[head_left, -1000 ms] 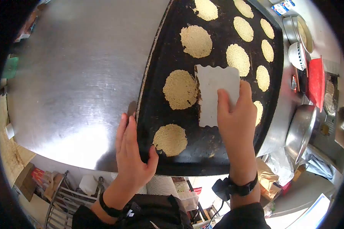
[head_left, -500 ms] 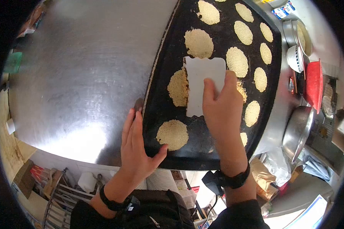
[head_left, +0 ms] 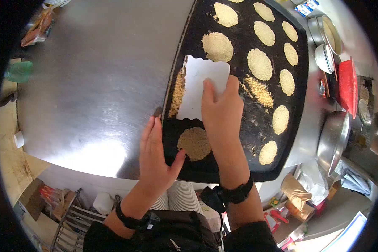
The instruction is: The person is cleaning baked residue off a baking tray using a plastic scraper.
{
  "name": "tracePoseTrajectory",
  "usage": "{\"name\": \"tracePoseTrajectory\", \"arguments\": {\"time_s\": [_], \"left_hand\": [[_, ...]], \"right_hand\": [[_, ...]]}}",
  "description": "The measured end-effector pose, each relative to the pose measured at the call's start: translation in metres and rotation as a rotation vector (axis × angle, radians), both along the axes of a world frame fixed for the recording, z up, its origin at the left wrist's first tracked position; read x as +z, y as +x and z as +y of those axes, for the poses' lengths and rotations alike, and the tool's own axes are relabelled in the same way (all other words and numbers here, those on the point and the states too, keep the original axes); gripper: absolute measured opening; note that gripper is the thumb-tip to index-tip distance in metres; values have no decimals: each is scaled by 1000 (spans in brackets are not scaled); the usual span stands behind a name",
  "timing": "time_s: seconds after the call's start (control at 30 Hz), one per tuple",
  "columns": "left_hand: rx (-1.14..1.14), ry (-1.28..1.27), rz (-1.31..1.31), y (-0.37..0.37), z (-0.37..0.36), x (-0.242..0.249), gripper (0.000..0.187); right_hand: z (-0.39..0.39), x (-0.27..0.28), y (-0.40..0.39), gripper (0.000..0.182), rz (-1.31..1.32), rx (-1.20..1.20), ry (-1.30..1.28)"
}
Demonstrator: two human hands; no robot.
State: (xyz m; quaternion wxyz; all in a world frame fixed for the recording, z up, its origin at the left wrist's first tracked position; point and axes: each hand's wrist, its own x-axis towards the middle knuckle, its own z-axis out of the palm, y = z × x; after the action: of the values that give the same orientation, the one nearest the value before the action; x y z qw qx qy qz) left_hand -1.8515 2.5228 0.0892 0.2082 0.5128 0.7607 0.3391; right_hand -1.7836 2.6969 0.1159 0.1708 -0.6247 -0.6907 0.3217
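My right hand (head_left: 224, 107) grips a white plastic scraper (head_left: 195, 86) with a wavy edge, laid on the black griddle (head_left: 227, 168). Along the scraper's left side lies a strip of crumbled pancake (head_left: 177, 94), pushed near the griddle's left edge. My left hand (head_left: 157, 147) has its fingers stretched out at that edge, its thumb at the rim of a round flat pancake (head_left: 195, 144). Something small and dark (head_left: 157, 111) shows by the left fingertips. Golden crumbs (head_left: 259, 91) lie right of my right hand.
Several pale pancakes (head_left: 259, 64) are spread over the griddle's far and right parts. A smooth steel counter (head_left: 96, 75) adjoins it on the left. Along the right stand a steel bowl (head_left: 334, 138), a red tray (head_left: 347, 88), a white bowl (head_left: 324, 59) and round metal pans (head_left: 329, 35).
My right hand has moved the scraper left across the griddle. The pancake beside it is now a crumbled strip near the edge. My left hand stays at the griddle's edge.
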Motion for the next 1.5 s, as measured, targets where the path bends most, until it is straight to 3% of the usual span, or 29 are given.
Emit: {"name": "tracePoseTrajectory", "arguments": {"time_s": [0.13, 0.23, 0.3, 0.4, 0.53, 0.63, 0.73, 1.17, 1.5], "left_hand": [[-14, 34, -26, -1, 0, 2, 70], [-15, 73, -45, -1, -1, 2, 67], [-9, 95, -50, 0, -1, 2, 66], [-10, 117, -46, -1, -1, 0, 64], [-15, 109, -49, -1, -1, -1, 64], [-10, 86, -65, -1, -3, -5, 60], [-9, 102, -66, 1, -4, -10, 58], [-8, 85, -52, -3, -1, -6, 54], [-1, 61, -101, -2, -3, -8, 51]], "right_hand": [[9, 15, 20, 34, -85, 3, 2], [18, 34, 60, 26, -39, 7, 187], [12, 54, 88, 28, -212, 175, 245], [-7, 57, 124, 52, -292, 694, 394], [-58, 61, 148, 39, -299, 1124, 247], [-86, 54, 159, 39, -294, 1244, 287], [-93, 52, 146, 42, -351, 1185, 249], [-108, 25, 90, 44, -361, 1141, 532], [-105, 12, 69, 43, -326, 1042, 550]]}}
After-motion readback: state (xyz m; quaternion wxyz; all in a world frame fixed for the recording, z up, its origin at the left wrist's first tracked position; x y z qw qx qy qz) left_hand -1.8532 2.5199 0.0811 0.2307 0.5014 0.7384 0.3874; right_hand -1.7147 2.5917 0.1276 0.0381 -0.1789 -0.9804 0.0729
